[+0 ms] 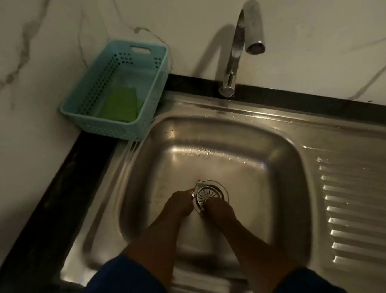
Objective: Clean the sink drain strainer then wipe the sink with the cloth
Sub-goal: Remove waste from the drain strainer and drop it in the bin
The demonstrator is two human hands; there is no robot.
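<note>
A round metal drain strainer (206,193) sits at the drain in the bottom of the stainless steel sink (211,149). My left hand (179,204) pinches its left rim, where a small tab sticks up. My right hand (218,208) pinches the knob at the strainer's centre from the near side. The strainer looks slightly tilted in the drain ring. A green cloth (119,105) lies inside a light blue plastic basket (86,116) at the sink's far left corner.
A chrome tap (240,46) rises behind the sink with its spout over the basin, and no water runs. A ribbed draining board (365,203) lies to the right. Marble wall panels stand behind and to the left, edged by a black counter strip (52,205).
</note>
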